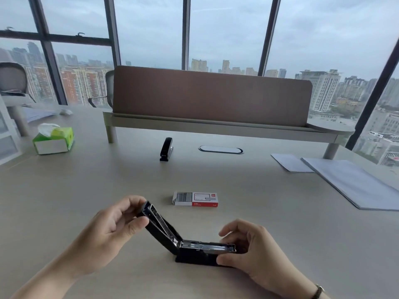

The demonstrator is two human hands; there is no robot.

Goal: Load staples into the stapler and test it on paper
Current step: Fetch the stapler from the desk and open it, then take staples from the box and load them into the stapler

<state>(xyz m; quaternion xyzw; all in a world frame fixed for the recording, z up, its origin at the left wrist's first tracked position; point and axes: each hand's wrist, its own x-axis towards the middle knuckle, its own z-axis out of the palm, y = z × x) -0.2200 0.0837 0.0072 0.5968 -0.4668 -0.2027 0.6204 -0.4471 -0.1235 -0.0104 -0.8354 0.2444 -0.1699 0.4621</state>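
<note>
A black stapler [187, 251] lies on the desk close to me, its lid swung up and back so the metal staple channel shows. My left hand [110, 231] pinches the raised lid's tip between thumb and fingers. My right hand [250, 249] grips the front end of the base and channel. A white and red staple box [195, 199] lies just beyond, its left end open with grey staples showing. Sheets of paper [354, 182] lie at the right.
A second black stapler [166, 149] stands farther back at the centre. A green tissue box [54, 139] sits at the left. A brown divider panel [211, 96] on a raised shelf crosses the back, with an oval cable port [220, 149] before it.
</note>
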